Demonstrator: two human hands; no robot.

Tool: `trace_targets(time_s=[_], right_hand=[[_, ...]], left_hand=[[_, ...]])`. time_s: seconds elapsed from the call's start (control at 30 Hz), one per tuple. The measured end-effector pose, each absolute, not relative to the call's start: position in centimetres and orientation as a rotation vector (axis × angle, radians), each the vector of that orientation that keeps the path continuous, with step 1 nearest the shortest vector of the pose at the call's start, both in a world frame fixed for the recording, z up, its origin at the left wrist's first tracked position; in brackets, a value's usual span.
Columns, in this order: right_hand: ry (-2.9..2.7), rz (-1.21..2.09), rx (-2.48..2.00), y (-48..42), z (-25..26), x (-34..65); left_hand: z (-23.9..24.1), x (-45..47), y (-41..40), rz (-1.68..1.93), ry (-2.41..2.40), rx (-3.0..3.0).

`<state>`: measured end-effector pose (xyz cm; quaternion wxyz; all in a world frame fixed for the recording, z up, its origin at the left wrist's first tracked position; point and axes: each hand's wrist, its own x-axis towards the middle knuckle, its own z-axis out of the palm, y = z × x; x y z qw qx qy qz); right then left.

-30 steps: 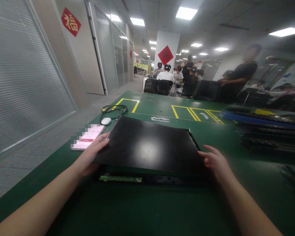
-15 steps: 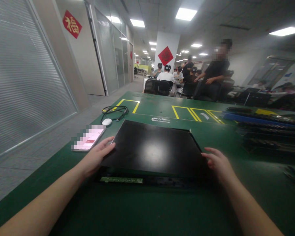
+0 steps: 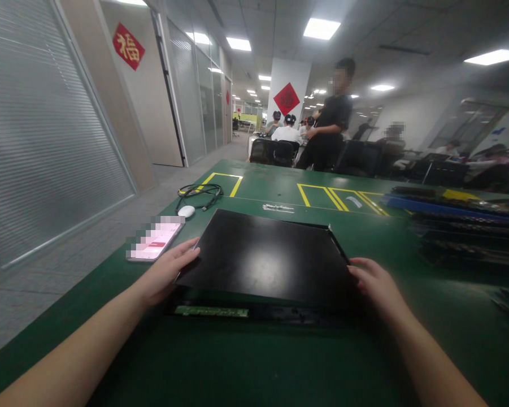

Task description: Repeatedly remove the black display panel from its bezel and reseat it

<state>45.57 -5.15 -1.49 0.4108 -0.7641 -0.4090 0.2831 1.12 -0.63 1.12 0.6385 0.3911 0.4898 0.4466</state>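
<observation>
And the black panel (image 3: 266,254) sits mid-frame, a touch right of where it was a second ago, its far edge drawn nearer the lower part of the frame; since half a second ago it has barely stirred. The left hand (image 3: 172,270) holds the panel's left edge, fingers closed on it. Over on the right, the right hand (image 3: 379,285) has brought its raised index finger in to the edge; those fingers stand narrow, though whether they pinch the panel or merely touch it, I can't tell. Below, the dark tray (image 3: 305,314) with its green strip (image 3: 212,311) shows past the near edge, so I'd judge the panel better lined up but not seated. Upper centre, a person in dark clothing (image 3: 333,121) has moved leftward.
</observation>
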Motion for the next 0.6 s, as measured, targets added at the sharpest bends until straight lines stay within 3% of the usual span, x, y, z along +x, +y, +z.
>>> trace_targets(time_s=[0.6], right_hand=[[-1.136,0.638,-1.962,-4.8,-2.0,45.8]], left_hand=[[1.6,2.6,-1.2,1.104,1.163,0.895]])
